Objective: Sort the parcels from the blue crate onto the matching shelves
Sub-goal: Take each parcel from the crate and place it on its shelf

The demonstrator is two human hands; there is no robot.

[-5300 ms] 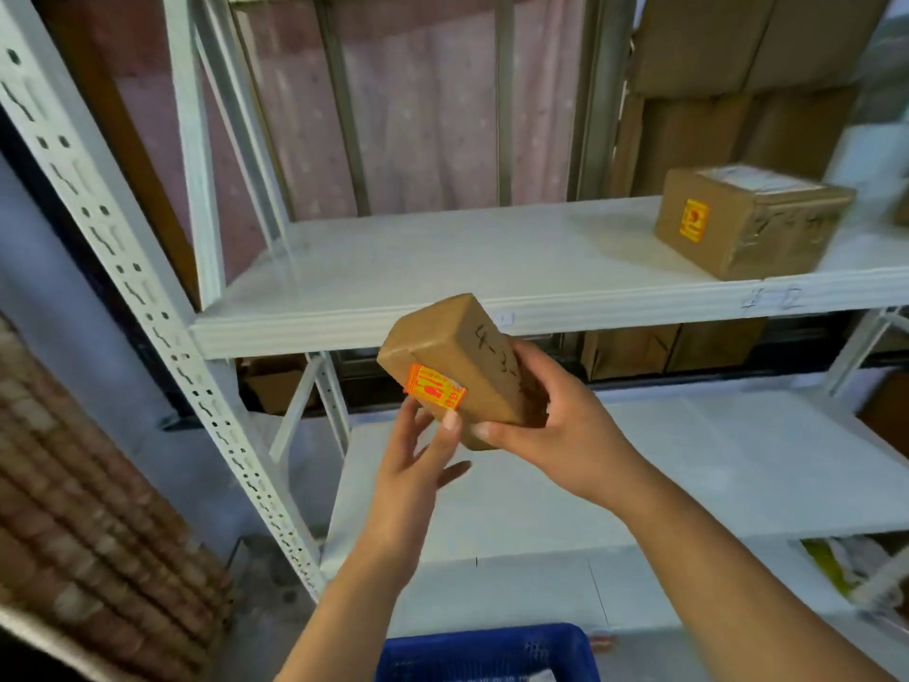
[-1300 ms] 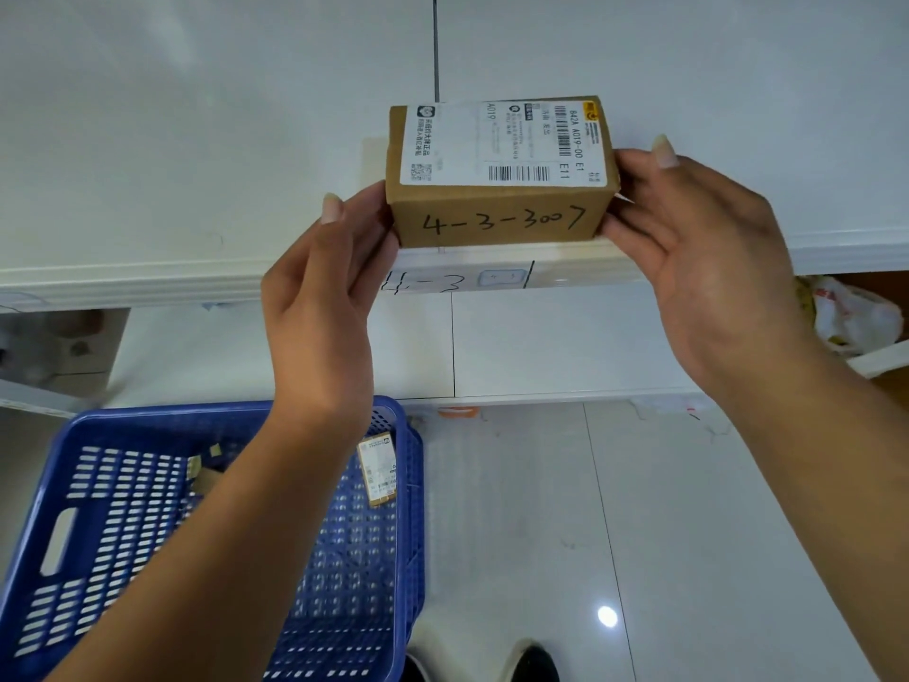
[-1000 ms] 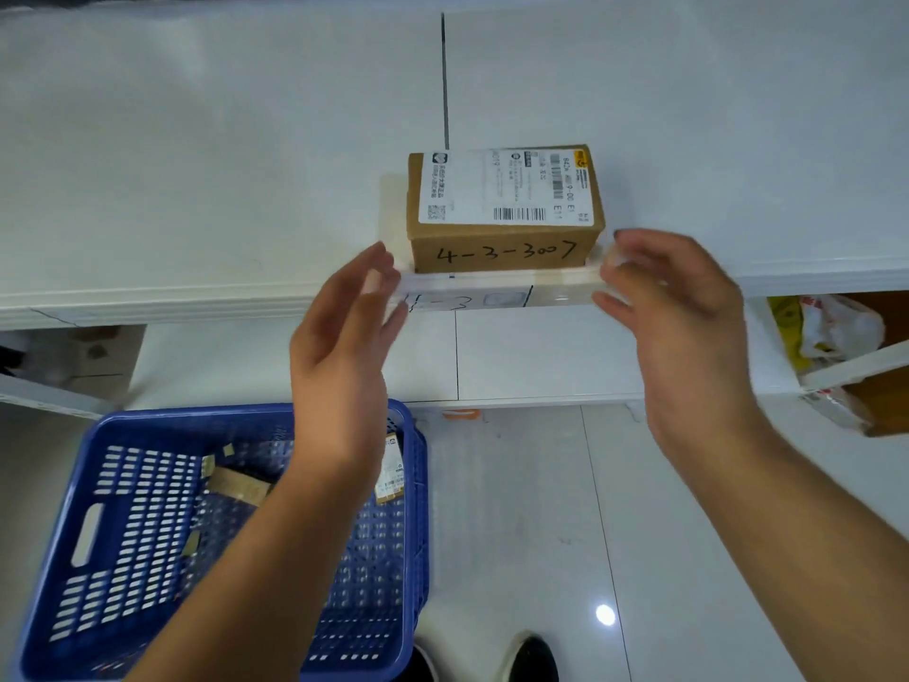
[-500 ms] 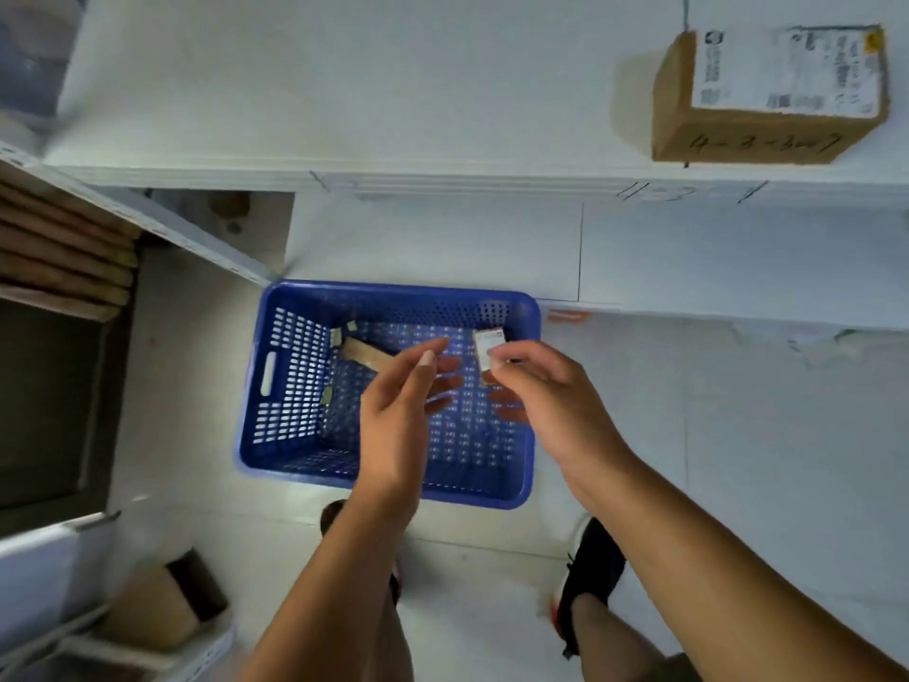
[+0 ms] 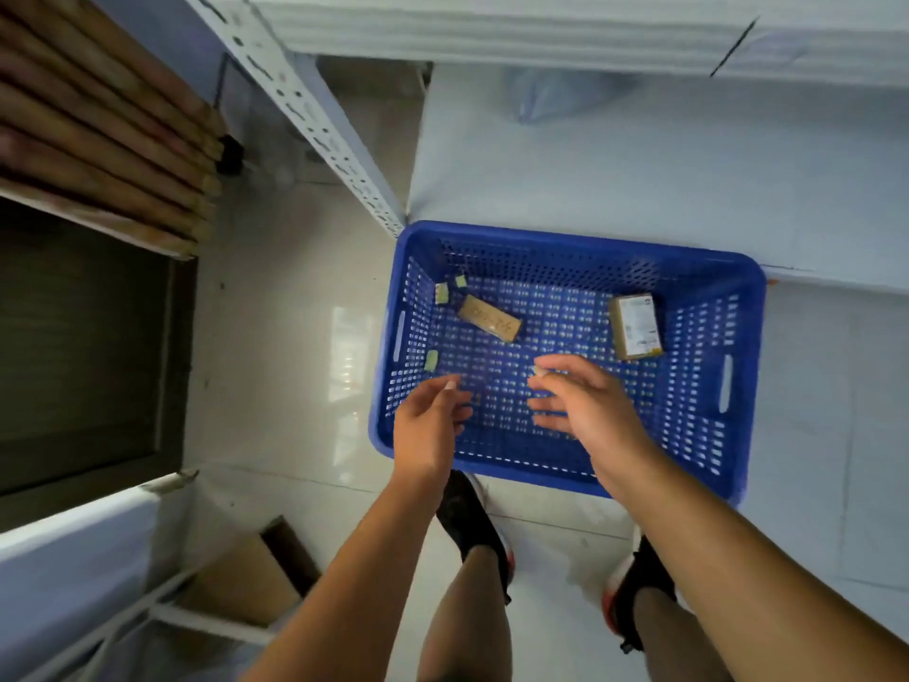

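The blue crate (image 5: 738, 386) stands on the floor below me. Inside it lie a small brown parcel with a white label (image 5: 635, 327) at the right and a flat brown parcel with handwriting (image 5: 489, 318) at the back left. A few tiny scraps (image 5: 441, 292) lie in the left corner. My left hand (image 5: 430, 425) hovers over the crate's near left wall, fingers loosely curled and empty. Over the middle of the crate floats my right hand (image 5: 585, 411), its fingers relaxed and holding nothing. Neither hand touches a parcel.
A white shelf edge (image 5: 541, 36) runs along the top, with a perforated metal upright (image 5: 315, 120) slanting to the crate's corner. A cardboard box (image 5: 246, 578) sits at lower left. My legs and black shoes (image 5: 472, 519) stand just behind the crate.
I set the box marked 4-3-3007 on the shelf and let go. My view has dropped onto the crate, and both empty hands have come down over it.
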